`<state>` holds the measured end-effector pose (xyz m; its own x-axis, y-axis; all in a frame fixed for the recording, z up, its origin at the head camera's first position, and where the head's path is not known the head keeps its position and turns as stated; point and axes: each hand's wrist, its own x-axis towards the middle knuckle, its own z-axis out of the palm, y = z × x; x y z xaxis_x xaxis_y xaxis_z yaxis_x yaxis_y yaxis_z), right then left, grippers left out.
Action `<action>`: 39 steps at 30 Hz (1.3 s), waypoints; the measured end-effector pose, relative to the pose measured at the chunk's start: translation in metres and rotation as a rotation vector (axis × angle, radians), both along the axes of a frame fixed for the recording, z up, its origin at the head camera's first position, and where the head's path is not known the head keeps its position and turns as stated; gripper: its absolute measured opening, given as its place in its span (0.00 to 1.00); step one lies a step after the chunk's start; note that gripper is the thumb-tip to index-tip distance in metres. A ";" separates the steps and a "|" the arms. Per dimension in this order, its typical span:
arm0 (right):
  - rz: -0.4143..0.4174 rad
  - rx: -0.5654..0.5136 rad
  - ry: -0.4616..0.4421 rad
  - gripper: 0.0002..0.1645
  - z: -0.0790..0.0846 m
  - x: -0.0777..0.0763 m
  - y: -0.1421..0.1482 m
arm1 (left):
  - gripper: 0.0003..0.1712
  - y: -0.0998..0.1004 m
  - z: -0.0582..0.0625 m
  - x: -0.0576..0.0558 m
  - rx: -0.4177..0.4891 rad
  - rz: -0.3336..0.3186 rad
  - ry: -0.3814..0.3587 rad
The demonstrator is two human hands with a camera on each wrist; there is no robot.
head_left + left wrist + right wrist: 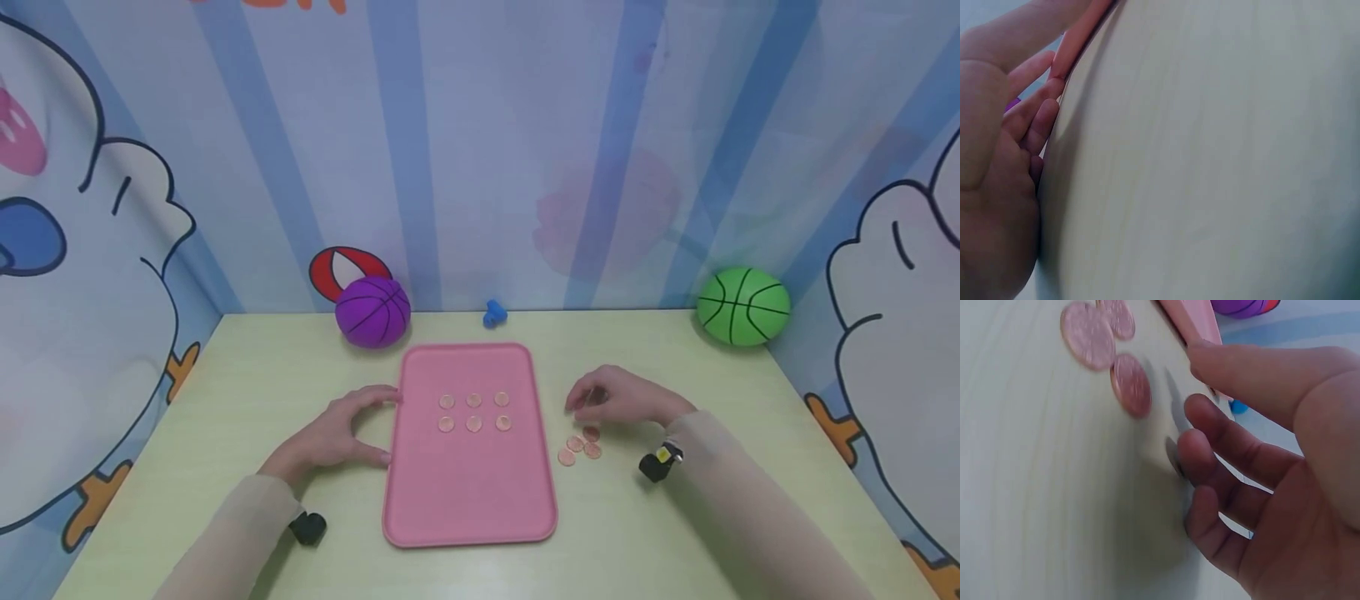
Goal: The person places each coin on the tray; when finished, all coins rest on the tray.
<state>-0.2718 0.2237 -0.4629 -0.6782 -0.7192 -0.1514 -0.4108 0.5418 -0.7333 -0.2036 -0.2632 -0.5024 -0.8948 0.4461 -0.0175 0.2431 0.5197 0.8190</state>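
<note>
A pink tray (471, 492) lies on the table, with copper-coloured coins (473, 400) set on it in two rows of three. My left hand (333, 433) touches the tray's left edge with its thumb and fingertips spread apart. Right of the tray, several loose coins (574, 443) lie close together on the table. My right hand (622, 396) is low over the table just behind them, fingers loosely bent. In the right wrist view its thumb and index finger stand apart, and a coin (1174, 456) appears edge-on beside a fingertip. Whether that finger touches it is unclear.
At the back of the table stand a purple ball (372, 312), a small blue object (494, 314) and a green ball (743, 306). A red and white shape (347, 268) shows behind the purple ball. Printed cloth walls (487, 167) close off the back and sides.
</note>
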 end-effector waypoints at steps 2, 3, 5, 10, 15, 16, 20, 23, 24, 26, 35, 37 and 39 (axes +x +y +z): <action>0.019 0.002 -0.002 0.09 0.000 0.001 0.007 | 0.53 0.000 0.000 0.000 0.000 0.000 0.000; 0.028 0.005 0.004 0.10 0.001 0.001 0.010 | 0.53 0.000 0.000 0.000 0.001 -0.001 0.000; 0.038 0.009 0.010 0.12 0.002 0.000 0.015 | 0.53 0.000 0.001 0.001 0.003 -0.002 -0.001; 0.047 0.014 -0.023 0.16 0.001 0.000 0.020 | 0.54 0.001 0.000 0.000 0.005 -0.003 0.000; 0.043 0.035 -0.045 0.19 -0.003 0.001 0.022 | 0.55 0.000 0.000 0.001 -0.006 0.004 -0.016; 0.044 0.036 -0.046 0.19 -0.004 0.000 0.022 | 0.55 -0.001 0.000 0.001 -0.007 0.007 -0.019; 0.053 0.032 -0.052 0.19 -0.005 0.000 0.022 | 0.55 -0.001 -0.001 0.000 -0.005 0.007 -0.021; 0.063 0.031 -0.036 0.18 -0.005 0.000 0.022 | 0.55 -0.001 -0.002 -0.001 -0.004 0.002 -0.009; 0.066 0.032 -0.028 0.17 -0.005 0.001 0.022 | 0.55 -0.001 -0.002 -0.001 -0.005 0.001 -0.006; 0.066 0.038 -0.015 0.17 -0.005 0.001 0.022 | 0.55 -0.001 -0.002 -0.001 -0.004 0.000 0.000; 0.067 0.049 0.003 0.17 -0.006 0.001 0.021 | 0.55 -0.001 -0.004 -0.001 -0.013 -0.002 0.010; 0.068 0.057 0.008 0.17 -0.006 0.001 0.021 | 0.55 -0.001 -0.004 -0.002 -0.015 -0.001 0.007; 0.070 0.066 0.014 0.17 -0.006 0.001 0.020 | 0.55 -0.001 -0.004 -0.002 -0.015 0.000 0.007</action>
<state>-0.2712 0.2438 -0.4687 -0.6292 -0.7535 -0.1908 -0.4590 0.5583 -0.6911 -0.2054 -0.2646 -0.5063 -0.8948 0.4461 -0.0180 0.2490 0.5320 0.8093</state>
